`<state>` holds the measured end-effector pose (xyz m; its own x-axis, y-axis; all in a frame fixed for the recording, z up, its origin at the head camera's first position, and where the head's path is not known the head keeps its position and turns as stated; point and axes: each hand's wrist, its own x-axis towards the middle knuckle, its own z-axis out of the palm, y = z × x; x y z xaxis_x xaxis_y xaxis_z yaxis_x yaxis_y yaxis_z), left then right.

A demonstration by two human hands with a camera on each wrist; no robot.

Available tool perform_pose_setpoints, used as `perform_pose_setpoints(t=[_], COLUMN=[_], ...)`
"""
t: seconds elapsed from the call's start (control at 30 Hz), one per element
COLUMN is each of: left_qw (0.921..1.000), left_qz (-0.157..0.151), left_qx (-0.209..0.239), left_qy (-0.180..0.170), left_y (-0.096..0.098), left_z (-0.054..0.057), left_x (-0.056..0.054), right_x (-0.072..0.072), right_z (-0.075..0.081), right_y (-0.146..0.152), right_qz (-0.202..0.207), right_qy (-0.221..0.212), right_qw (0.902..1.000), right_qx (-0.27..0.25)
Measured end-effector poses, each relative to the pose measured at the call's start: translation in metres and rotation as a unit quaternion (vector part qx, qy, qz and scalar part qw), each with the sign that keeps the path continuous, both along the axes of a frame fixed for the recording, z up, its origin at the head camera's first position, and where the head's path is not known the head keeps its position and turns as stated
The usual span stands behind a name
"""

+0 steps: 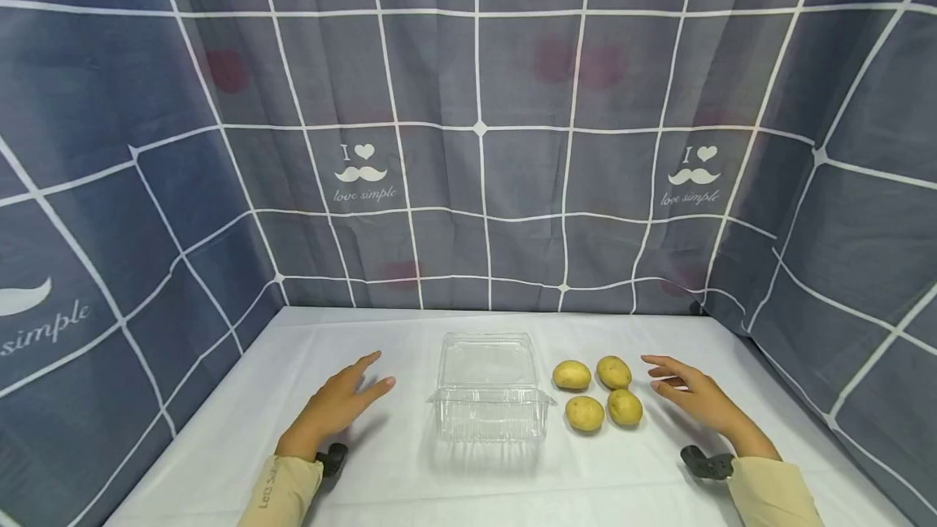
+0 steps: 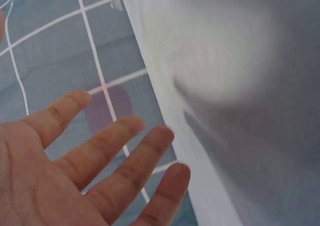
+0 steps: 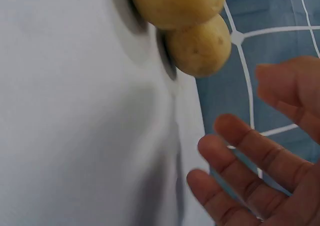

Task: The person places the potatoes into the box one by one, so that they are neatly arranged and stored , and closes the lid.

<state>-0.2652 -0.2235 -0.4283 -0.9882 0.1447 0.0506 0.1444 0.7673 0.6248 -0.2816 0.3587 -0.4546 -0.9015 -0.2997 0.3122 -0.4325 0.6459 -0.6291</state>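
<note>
In the head view, a clear plastic container (image 1: pixel 490 417) sits mid-table, its lid (image 1: pixel 487 360) hinged back toward twelve o'clock, presumably to leave the base accessible from above. Four potatoes (image 1: pixel 585 413) cluster at its three o'clock, perhaps grouped there to suit the right hand (image 1: pixel 695 397), which hovers just beyond them, gripping nothing. The left hand (image 1: pixel 337 403) hangs at the container's nine o'clock, fingers extended and likewise unloaded. The curtain (image 1: pixel 439 63) reads "I", a heart and "love simple" around moustaches at eleven and one o'clock; "simple" reappears at nine. The left sleeve (image 1: pixel 281 494) begins "Lets"; the rest is unclear. No brand is legible on the container.

In the left wrist view, the left hand's palm fills eight o'clock, fingers spread.

In the right wrist view, two potatoes show near twelve o'clock, apart from the right hand's relaxed fingers at four.
</note>
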Motion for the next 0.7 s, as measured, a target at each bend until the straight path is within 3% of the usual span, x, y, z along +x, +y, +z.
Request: perform_pose_setpoints(t=[0.2, 0.4, 0.7], left_qw=[0.9967, 0.9906, 0.9697], left_qz=[-0.026, -0.06, -0.149], left_qx=[0.071, 0.112, 0.165], left_qy=[-0.029, -0.051, -0.101], left_y=[0.009, 0.015, 0.016], left_z=[-0.002, -0.001, -0.001], left_x=[-0.001, -0.001, -0.005], right_x=[-0.003, -0.002, -0.004], right_z=[-0.008, -0.012, -0.019], right_y=[0.003, 0.002, 0.004], right_qz=[0.067, 0.096, 0.132], right_qy=[-0.076, -0.13, -0.168], right_qw=[0.9891, 0.9733, 0.9547], right_qx=[-0.107, -0.163, -0.207])
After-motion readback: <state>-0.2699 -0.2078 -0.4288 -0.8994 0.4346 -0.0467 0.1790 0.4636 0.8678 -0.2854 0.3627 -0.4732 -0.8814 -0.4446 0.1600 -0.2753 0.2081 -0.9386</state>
